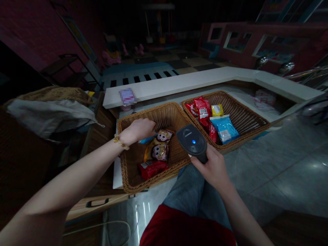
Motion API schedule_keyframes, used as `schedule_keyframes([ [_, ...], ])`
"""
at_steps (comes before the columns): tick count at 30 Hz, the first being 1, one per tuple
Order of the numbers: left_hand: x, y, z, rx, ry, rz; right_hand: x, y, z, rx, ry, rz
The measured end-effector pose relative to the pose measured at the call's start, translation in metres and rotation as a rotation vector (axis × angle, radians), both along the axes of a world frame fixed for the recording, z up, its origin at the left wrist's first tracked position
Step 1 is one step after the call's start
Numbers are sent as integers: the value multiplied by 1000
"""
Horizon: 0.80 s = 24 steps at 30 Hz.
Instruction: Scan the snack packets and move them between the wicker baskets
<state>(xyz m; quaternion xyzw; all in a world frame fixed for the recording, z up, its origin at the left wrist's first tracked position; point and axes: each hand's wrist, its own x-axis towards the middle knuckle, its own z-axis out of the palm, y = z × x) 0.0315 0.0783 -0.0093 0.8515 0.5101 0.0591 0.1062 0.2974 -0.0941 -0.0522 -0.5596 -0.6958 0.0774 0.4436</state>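
My left hand, wearing a gold bracelet, is inside the nearer wicker basket, its fingertips at a blue packet that is mostly hidden beneath it. I cannot tell whether it grips that packet. Next to it lies a gold snack bag with cartoon faces, and a red snack packet sits lower in the basket. My right hand is shut around the grip of a black handheld barcode scanner, whose blue light is lit, above the basket's right rim.
A second wicker basket holds red, yellow and blue snack packets. A white counter curves behind both baskets, with a blurred label on its edge. A cloth bag lies left. My knees and a grey tiled floor are below.
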Motion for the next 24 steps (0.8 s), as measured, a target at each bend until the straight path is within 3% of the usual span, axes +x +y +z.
schedule_keyframes([
  [3, 2, 8, 18, 45, -110, 18, 0, 1, 0, 0, -7, -1],
  [6, 8, 15, 24, 93, -312, 78, -1, 1, 1, -2, -7, 5],
  [9, 17, 19, 14, 61, -596, 113, -1, 1, 2, 1, 3, 7],
  [14, 32, 17, -7, -142, -1049, 125, -2, 1, 2, 8, 1, 16],
  [24, 26, 15, -10, -59, -1243, 202, -1, 1, 1, -9, 3, 24],
])
